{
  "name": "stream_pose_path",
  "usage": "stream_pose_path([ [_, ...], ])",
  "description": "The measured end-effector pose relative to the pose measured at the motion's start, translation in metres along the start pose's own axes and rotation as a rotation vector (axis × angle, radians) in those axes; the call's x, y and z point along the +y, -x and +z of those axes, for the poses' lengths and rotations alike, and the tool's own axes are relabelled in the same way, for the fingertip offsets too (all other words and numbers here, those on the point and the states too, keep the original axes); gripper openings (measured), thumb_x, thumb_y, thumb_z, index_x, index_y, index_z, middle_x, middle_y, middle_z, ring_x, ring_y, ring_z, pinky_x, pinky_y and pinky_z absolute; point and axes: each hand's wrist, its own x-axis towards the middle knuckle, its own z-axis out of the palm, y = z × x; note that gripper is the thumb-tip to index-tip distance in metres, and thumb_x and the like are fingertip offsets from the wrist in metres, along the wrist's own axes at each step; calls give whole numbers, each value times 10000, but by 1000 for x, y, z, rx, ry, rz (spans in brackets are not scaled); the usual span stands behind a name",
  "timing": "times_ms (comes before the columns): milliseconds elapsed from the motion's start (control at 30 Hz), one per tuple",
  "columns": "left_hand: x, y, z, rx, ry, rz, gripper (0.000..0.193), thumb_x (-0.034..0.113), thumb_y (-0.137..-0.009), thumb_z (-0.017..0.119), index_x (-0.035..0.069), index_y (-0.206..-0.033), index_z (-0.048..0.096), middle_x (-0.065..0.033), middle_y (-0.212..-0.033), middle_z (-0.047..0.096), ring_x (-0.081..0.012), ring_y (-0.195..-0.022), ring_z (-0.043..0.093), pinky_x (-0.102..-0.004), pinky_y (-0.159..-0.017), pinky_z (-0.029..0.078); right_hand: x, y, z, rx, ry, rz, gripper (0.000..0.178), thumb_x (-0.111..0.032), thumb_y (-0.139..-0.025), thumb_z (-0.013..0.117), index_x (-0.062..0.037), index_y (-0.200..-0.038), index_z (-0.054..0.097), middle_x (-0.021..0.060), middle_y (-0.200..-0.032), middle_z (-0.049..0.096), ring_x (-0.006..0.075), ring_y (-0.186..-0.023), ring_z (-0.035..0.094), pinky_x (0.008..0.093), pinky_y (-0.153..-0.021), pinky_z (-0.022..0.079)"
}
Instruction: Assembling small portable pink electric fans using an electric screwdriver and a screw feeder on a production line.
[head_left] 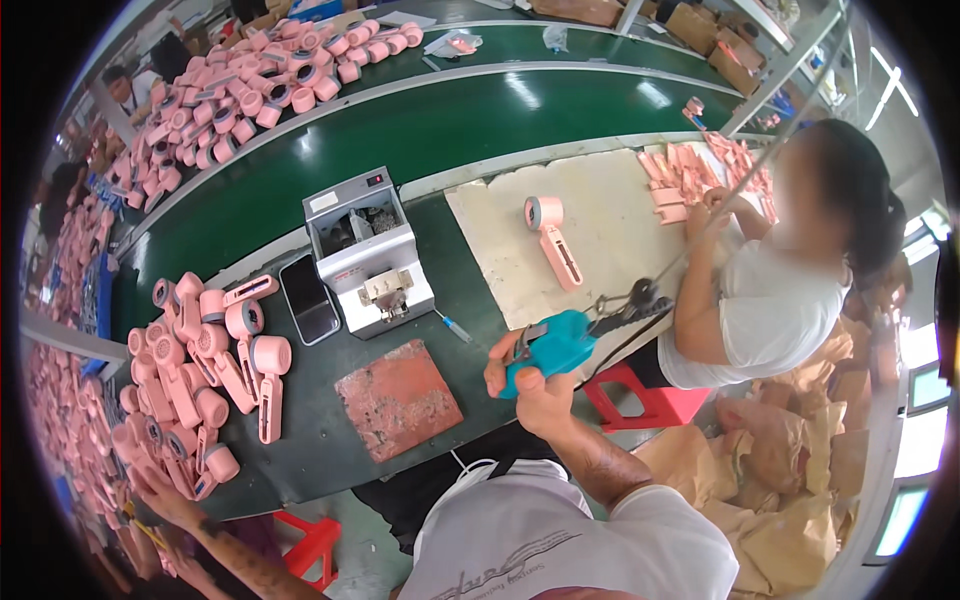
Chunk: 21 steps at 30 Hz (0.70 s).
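My right hand point(540, 400) is wrapped around a teal electric screwdriver point(562, 345), which is held above the bench edge and joined to a cable and hanger on its right. My left hand point(168, 502) reaches to the near edge of a pile of pink handheld fans point(185, 365), its fingers stretched out against them. One more pink handheld fan point(562, 258) lies alone on a beige sheet, its slotted handle toward me. Between pile and sheet stands a grey-white screw feeder point(365, 255) with loose screws in its tray.
A worn reddish square pad point(400, 400) lies before me. A phone point(311, 298) and a small blue-handled screwdriver point(456, 328) flank the feeder. Beyond runs a green conveyor point(450, 110); pink fans are heaped point(250, 90) behind. At right, a co-worker point(760, 290) handles pink parts near a red stool point(650, 400).
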Motion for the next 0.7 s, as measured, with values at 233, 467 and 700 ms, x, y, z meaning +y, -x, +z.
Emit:
stream_pose_path([
  [233, -137, -132, -33, -246, -346, 4, 677, 482, -1008, 568, -12, -1466, 502, -291, -1321, 620, -405, -1212, 602, -436, -1006, 468, -8, -2, 14, 15, 57, 22, 724, -628, -872, 730, 47, -1089, 582, 81, -762, 607, 177, -660, 620, 314, -578, 481],
  [467, 30, -66, 36, 48, -656, 555, 616, 360, -992, 644, -65, -1424, 529, -255, -1437, 557, -347, -1324, 546, -421, -1128, 411, -13, 4, 2, -3, 127, 23, 713, -619, -882, 726, 52, -1086, 594, 84, -805, 616, 176, -653, 624, 307, -571, 473],
  [700, 320, 202, 175, -865, 360, 667, 336, 54, -876, 702, 21, -1206, 649, -123, -1134, 681, -243, -1032, 654, -357, -947, 507, -17, 19, -20, 14, 142, 33, 518, -375, -911, 766, 42, -1171, 601, 71, -846, 644, 138, -729, 613, 276, -661, 480],
])
